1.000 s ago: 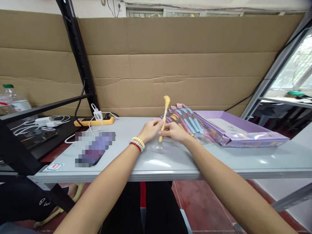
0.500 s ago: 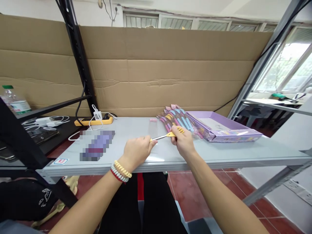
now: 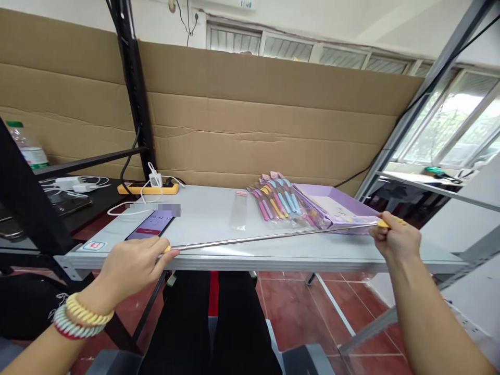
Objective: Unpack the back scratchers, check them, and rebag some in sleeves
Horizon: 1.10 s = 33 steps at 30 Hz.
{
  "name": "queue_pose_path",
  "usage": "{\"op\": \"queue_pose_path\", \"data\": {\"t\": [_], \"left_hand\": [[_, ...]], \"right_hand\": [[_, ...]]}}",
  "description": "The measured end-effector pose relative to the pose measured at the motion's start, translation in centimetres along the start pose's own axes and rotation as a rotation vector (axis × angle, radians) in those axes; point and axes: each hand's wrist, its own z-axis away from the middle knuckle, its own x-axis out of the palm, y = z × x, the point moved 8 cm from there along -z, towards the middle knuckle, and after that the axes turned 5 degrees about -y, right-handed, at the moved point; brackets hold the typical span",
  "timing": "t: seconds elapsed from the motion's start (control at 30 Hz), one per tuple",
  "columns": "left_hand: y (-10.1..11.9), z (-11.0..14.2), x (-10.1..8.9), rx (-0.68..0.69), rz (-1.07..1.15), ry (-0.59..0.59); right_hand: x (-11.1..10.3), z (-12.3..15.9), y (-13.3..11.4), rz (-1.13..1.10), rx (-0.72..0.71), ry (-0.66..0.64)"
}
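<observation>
Found telescopic back scratcher [image 3: 273, 237] drawn out long, held in air nr front edge of desk [image 3: 207, 211], R. end slightly higher. Noted L. hand [image 3: 130, 265] clenched round yellow grip at one end, R. hand [image 3: 398, 242] clenched round yellow piece at other. Observed bare metal shaft btwn hands, near straight, no obvious bend. Could not tell amt. of travel left in segments.

Judged best worked w/ even pull from both ends, in line w/ shaft, w/o twist or side load on thin joints. Rated firm hold on yellow ends as correct; advised keeping fingers off segment joints to avoid pinching. Recommended easing off at first hard stop, to spare end fittings. Advised extra clearance at R. side: seen passing across front of open purple box [image 3: 351, 200]; could not confirm contact.

Logged behind shaft: flat clear plastic sleeve [image 3: 239, 211] w/ pink label, then fanned pile of wrapped scratchers [image 3: 279, 198] (pink, yellow, blue), just beside box. Logged at L.: phone [image 3: 154, 224] close behind L. hand, w/ yellow power strip [image 3: 156, 190] and white cable [image 3: 117, 212] farther back. Advised minding phone on any L. swing.
</observation>
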Motion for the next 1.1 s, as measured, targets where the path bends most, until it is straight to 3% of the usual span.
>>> {"op": "queue_pose_path", "data": {"t": [0.1, 0.2, 0.3, 0.47, 0.53, 0.6, 0.7, 0.77, 0.9, 1.07, 1.1], "left_hand": [[-1.1, 0.6, 0.2, -0.075, 0.005, 0.051], [-0.9, 0.6, 0.2, -0.149, 0.057, 0.073], [1.9, -0.4, 0.0, -0.172, 0.093, 0.033], [8.4, -3.3, -0.1, -0.253, 0.188, -0.084], [10.0, -4.0, 0.3, -0.277, 0.253, -0.122], [10.7, -4.1, 0.6, -0.271, 0.296, -0.140], [10.7, -3.8, 0.7, -0.178, 0.318, -0.134], [10.4, -3.2, 0.9, -0.101, 0.307, -0.145], [8.3, -1.5, 1.2, -0.018, 0.219, -0.135], [2.8, 0.8, 1.0, -0.011, 0.105, -0.090], [1.7, 1.0, 0.9, -0.019, 0.090, -0.083]], "right_hand": [[0.1, 0.9, 0.8, -0.088, 0.055, 0.034], [3.0, 2.3, 1.3, -0.134, 0.073, 0.036], [9.4, 5.9, 2.6, -0.113, 0.134, -0.089], [22.8, 17.4, 5.1, -0.053, 0.246, -0.481], [25.9, 21.0, 5.5, -0.106, 0.300, -0.568], [27.2, 22.8, 5.7, -0.147, 0.327, -0.635], [26.7, 22.1, 5.7, -0.125, 0.288, -0.710], [24.6, 19.7, 5.8, -0.103, 0.257, -0.635], [17.1, 13.2, 5.9, -0.117, 0.227, -0.257], [6.0, 5.8, 4.5, -0.067, 0.090, 0.017], [4.3, 4.7, 4.2, -0.007, 0.062, 0.011]]}}
